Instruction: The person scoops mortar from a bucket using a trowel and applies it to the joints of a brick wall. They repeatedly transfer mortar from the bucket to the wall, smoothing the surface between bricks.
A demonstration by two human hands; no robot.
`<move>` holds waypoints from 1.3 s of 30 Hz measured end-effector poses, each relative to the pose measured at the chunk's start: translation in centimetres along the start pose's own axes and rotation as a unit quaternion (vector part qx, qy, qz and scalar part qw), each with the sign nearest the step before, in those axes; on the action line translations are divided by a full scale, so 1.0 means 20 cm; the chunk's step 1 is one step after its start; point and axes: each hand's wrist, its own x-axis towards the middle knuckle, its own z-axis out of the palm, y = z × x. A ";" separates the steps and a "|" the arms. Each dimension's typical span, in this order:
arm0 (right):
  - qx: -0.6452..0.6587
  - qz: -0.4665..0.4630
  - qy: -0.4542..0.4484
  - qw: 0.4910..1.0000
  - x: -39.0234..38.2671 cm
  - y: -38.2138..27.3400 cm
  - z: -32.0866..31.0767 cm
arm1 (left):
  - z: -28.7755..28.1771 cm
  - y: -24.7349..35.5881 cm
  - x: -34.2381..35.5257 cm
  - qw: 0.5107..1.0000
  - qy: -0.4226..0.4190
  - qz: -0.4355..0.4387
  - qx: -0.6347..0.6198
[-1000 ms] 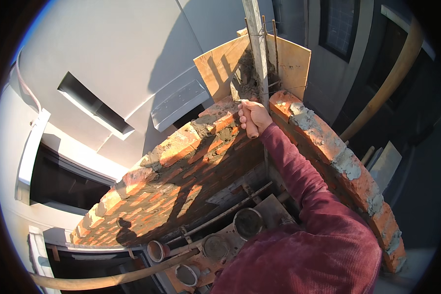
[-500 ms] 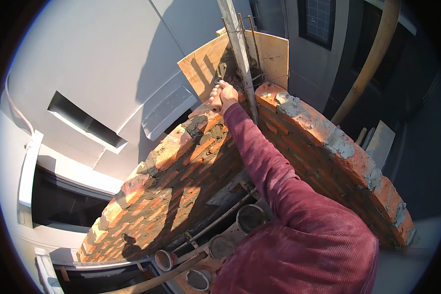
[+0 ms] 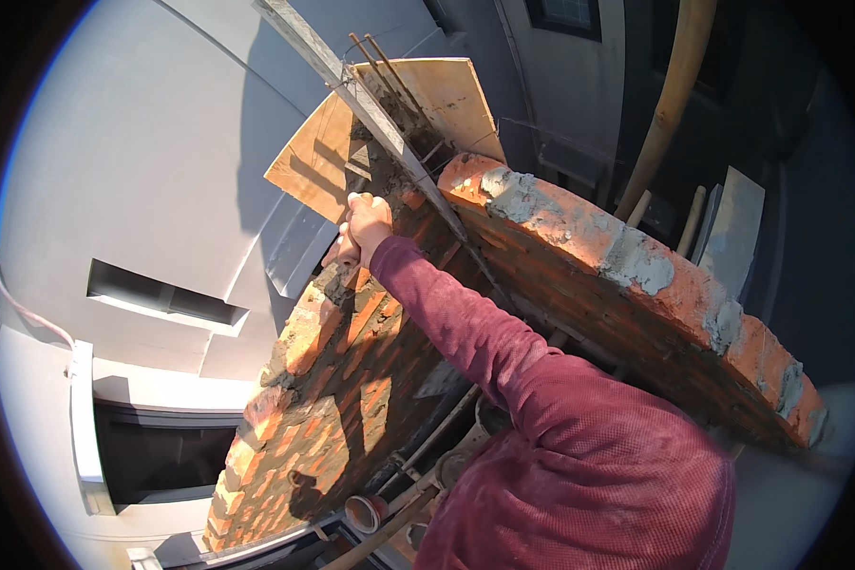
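My right hand (image 3: 372,224) is closed round the wooden handle of a trowel (image 3: 359,161) at the corner of a brick wall. The trowel's grey blade points away from me, toward the dark gap between two plywood boards (image 3: 315,157). Wet-looking mortar covers the bricks around it. Just below the hand, the left brick wall (image 3: 299,332) runs back toward me with mortar in its joints. A long straight batten (image 3: 380,122) slants past the boards, right of the hand. My left hand is out of view.
Thin steel rods (image 3: 394,71) rise between the boards. The right brick wall (image 3: 598,242) carries grey mortar lumps on top. Beyond it stand a bamboo pole (image 3: 670,104) and a leaning board (image 3: 731,233). Below are a bucket (image 3: 363,513) and poles. A pale building wall (image 3: 142,190) stands left.
The view has shifted and turned, so the batten leans more to the left. My right hand, still gripping the trowel, has drawn a little nearer and left, by the left board's lower edge.
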 end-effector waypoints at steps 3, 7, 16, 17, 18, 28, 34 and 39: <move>-0.150 -0.078 -0.138 0.976 -0.24 0.06 -0.18 | 0.00 -0.04 -0.05 1.000 0.000 -0.010 -0.017; -0.332 0.012 -0.222 0.917 -0.62 0.02 -0.66 | 0.10 -0.23 -0.10 0.996 -0.006 -0.034 -0.077; -0.867 0.205 -0.333 0.308 -0.60 0.67 -2.10 | 0.65 -0.57 -0.14 0.991 -0.110 -0.067 0.022; -0.876 0.227 -0.354 0.236 -0.58 0.81 -2.23 | 0.72 -0.59 -0.14 0.987 -0.134 -0.073 0.050; -0.882 0.215 -0.388 0.160 -0.55 0.95 -2.29 | 0.79 -0.63 -0.14 0.981 -0.159 -0.081 0.079; -0.941 0.019 -0.333 -0.052 -0.09 2.25 -3.35 | 1.00 -0.85 0.02 0.980 -0.041 -0.141 0.137; -0.870 0.213 -0.445 -0.016 -0.40 2.22 -3.50 | 1.02 -0.99 0.00 0.986 -0.006 -0.121 0.113; -0.908 0.296 -0.278 0.100 -0.50 2.19 -3.53 | 0.98 -1.01 0.00 0.986 0.005 -0.128 0.109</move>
